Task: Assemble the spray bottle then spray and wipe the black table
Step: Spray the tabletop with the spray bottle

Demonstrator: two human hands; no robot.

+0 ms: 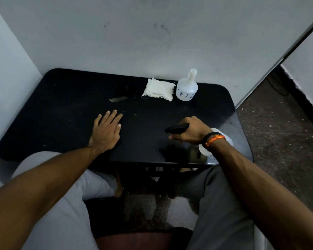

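My right hand (pixel 192 131) is closed around a spray bottle held over the near right part of the black table (pixel 61 109). Its black trigger head (pixel 177 128) sticks out of my fist with the nozzle pointing left. The white bottle body (pixel 228 139) shows in part behind my wrist, tilted toward me. My left hand (pixel 106 130) lies flat on the tabletop, palm down, fingers spread, holding nothing. A folded white cloth (pixel 159 89) rests at the back of the table.
A second white bottle (pixel 186 87) with a narrow uncapped neck and blue specks stands right of the cloth, near the wall. A small flat scrap (pixel 118 99) lies left of the cloth. Walls close in the back and left; the floor is to the right.
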